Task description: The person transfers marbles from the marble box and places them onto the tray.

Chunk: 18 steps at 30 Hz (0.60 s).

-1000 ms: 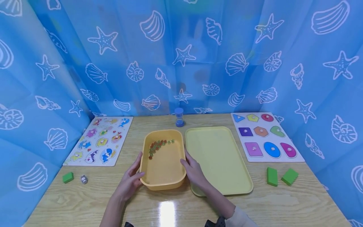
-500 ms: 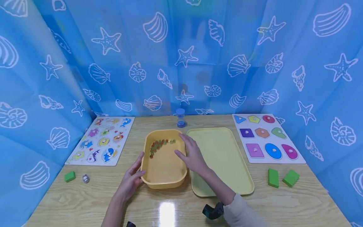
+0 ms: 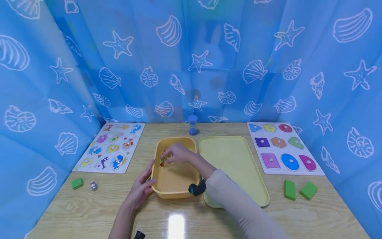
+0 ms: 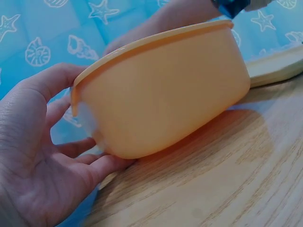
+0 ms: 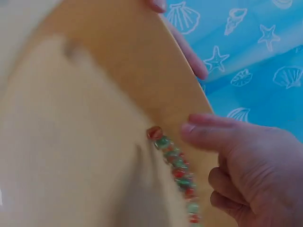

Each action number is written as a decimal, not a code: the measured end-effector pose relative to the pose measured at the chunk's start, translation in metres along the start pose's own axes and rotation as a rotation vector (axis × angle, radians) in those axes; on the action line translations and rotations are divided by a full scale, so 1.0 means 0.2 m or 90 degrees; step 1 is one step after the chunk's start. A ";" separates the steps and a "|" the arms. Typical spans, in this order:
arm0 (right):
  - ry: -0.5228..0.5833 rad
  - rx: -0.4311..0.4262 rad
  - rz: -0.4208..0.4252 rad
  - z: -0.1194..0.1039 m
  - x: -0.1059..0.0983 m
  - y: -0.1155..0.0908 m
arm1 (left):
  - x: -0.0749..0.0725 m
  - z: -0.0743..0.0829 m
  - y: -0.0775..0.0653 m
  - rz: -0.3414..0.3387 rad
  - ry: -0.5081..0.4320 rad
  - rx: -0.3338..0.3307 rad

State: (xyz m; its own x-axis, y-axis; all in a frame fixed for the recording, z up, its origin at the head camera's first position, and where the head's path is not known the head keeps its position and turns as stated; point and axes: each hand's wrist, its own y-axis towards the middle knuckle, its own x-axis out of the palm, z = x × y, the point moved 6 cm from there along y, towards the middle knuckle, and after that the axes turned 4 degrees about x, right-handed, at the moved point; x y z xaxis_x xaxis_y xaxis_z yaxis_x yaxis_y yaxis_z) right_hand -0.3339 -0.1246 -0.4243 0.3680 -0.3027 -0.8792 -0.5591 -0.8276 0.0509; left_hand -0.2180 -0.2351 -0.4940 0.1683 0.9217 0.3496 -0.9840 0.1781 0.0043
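Observation:
My left hand point(image 3: 140, 192) grips the left side of an orange plastic tub point(image 3: 174, 195). In the left wrist view its thumb lies over the rim and other fingers reach under the tub's base. My right hand point(image 3: 179, 153) is inside the tub, at its far left part. Red and green glass marbles point(image 5: 180, 172) lie in a row along the tub's wall, partly covered by that hand in the head view. In the right wrist view the thumb and forefinger are extended beside the marbles, the other fingers are bent, and nothing shows between them.
A pale yellow tray point(image 3: 229, 172) lies right of the tub. Behind stands a blue hourglass point(image 3: 193, 125). Puzzle boards lie left point(image 3: 110, 147) and right point(image 3: 285, 149). Green blocks point(image 3: 289, 190) and a small grey figure point(image 3: 94, 186) lie on the table.
My right hand has let go of the tub's right side and moved left, over the rim and down to the marbles. My left hand keeps its hold on the tub.

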 end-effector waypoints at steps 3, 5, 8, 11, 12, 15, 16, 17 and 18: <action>-0.013 0.003 -0.015 0.02 0.06 0.04 | 0.00 -0.01 0.00 0.001 -0.001 -0.004; -0.022 0.011 -0.023 0.04 0.09 0.05 | 0.00 -0.01 0.00 0.006 0.003 -0.004; -0.038 0.022 -0.031 0.05 0.12 0.07 | 0.00 -0.01 0.01 0.014 0.004 -0.004; -0.045 0.033 -0.033 0.06 0.14 0.09 | 0.00 -0.01 0.01 0.017 0.003 -0.003; -0.049 0.034 -0.036 0.06 0.14 0.09 | 0.00 -0.01 0.01 0.017 0.003 -0.004; -0.068 0.030 -0.048 0.05 0.14 0.09 | 0.00 -0.01 0.01 0.019 0.003 -0.004; -0.072 0.030 -0.054 0.05 0.14 0.09 | -0.01 0.00 0.01 0.020 0.003 -0.003; -0.075 0.028 -0.060 0.04 0.13 0.09 | -0.01 0.00 0.01 0.021 0.003 -0.003; -0.074 0.022 -0.065 0.02 0.12 0.09 | -0.01 0.00 0.00 0.021 0.003 -0.002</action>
State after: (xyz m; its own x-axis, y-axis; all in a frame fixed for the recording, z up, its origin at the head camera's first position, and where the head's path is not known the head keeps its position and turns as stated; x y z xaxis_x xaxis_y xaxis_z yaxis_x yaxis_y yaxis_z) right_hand -0.3380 -0.1446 -0.4463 0.3365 -0.1590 -0.9282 -0.5488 -0.8341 -0.0561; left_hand -0.2191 -0.2363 -0.4948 0.1360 0.9284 0.3457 -0.9889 0.1486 -0.0098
